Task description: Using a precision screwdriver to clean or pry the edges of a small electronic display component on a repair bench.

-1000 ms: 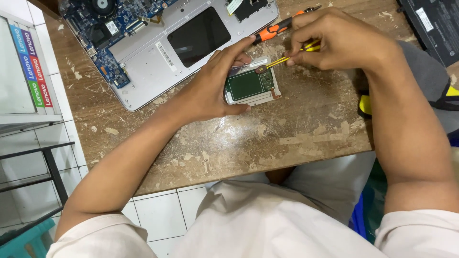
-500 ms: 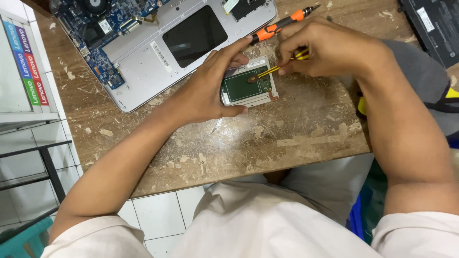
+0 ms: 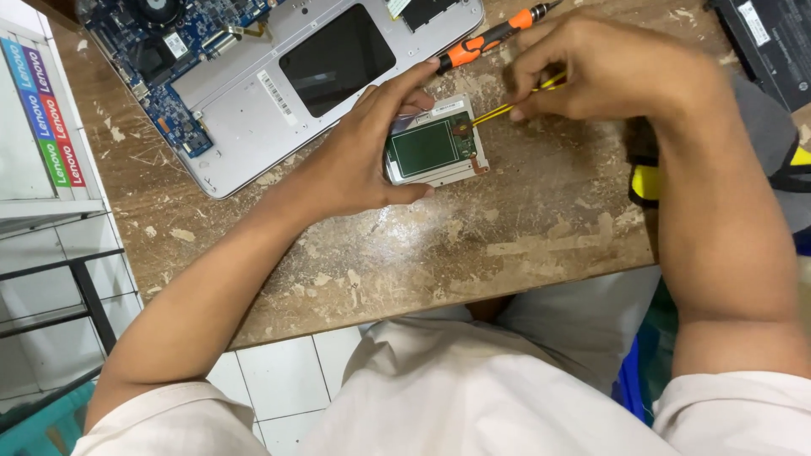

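the worn wooden table [image 3: 507,253] is the landmark for everything here. near the middle of its top lies a small silver drive-like module [image 3: 435,152] with a green circuit board face turned up and a small copper-coloured tab at its right edge. the left hand [image 3: 359,156] is curled around the module's left side, thumb pressed along its near edge and fingers hooked over its far edge, so the hand grips the module and pins it flat on the table.

the right hand [image 3: 604,72] sits over the far right part of the table, fingers pinched shut on a thin yellow-handled tool [image 3: 515,103]. the tool slants down and left from that hand, and its tip meets the upper right corner of the green board, close to the copper tab.

toward the table's far edge, just beyond the module, lies an orange and black screwdriver [image 3: 490,35], apart from both hands. at the table's far left corner rests an opened silver laptop base [image 3: 253,93], with a dark rectangular panel in its middle and a bare blue motherboard [image 3: 160,59] at its left end. at the table's right edge a yellow and black object [image 3: 646,181] shows beside the right forearm; what it is cannot be told. a dark flat device [image 3: 773,42] lies at the far right corner.
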